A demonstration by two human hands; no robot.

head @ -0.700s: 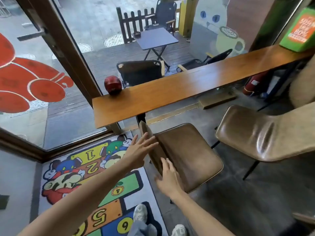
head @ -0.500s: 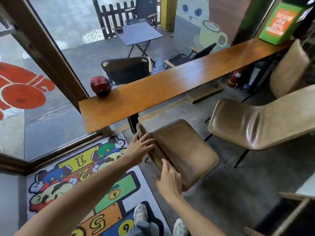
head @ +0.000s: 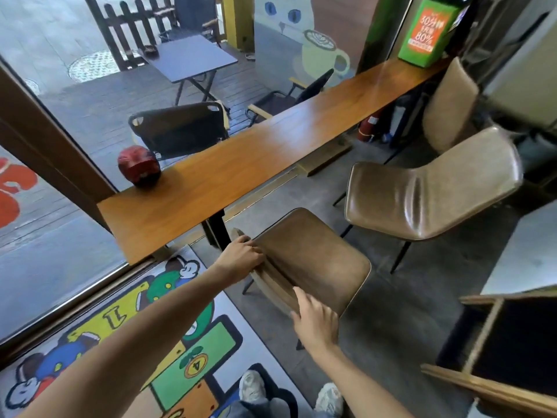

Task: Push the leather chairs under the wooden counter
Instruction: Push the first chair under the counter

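A long wooden counter [head: 271, 152] runs along the window from lower left to upper right. The nearest brown leather chair [head: 313, 260] stands just off its near end, its backrest towards me. My left hand [head: 241, 257] grips the top edge of that backrest. My right hand [head: 315, 322] lies on the backrest's other end, fingers curled over it. A second leather chair [head: 422, 197] stands further right, turned sideways, clear of the counter. A third, paler chair [head: 449, 107] is at the far end.
A red helmet-like ornament [head: 139, 165] sits on the counter's near end. A black counter leg [head: 218, 230] stands beside the near chair. A cartoon rug [head: 126, 327] covers the floor at left. A dark wooden box frame [head: 497, 345] is at lower right. A green sign box [head: 428, 31] is at the counter's far end.
My left hand went from spread open beside the backrest to closed on its top edge. My right hand has shifted a little along the backrest. The view has tilted rightward.
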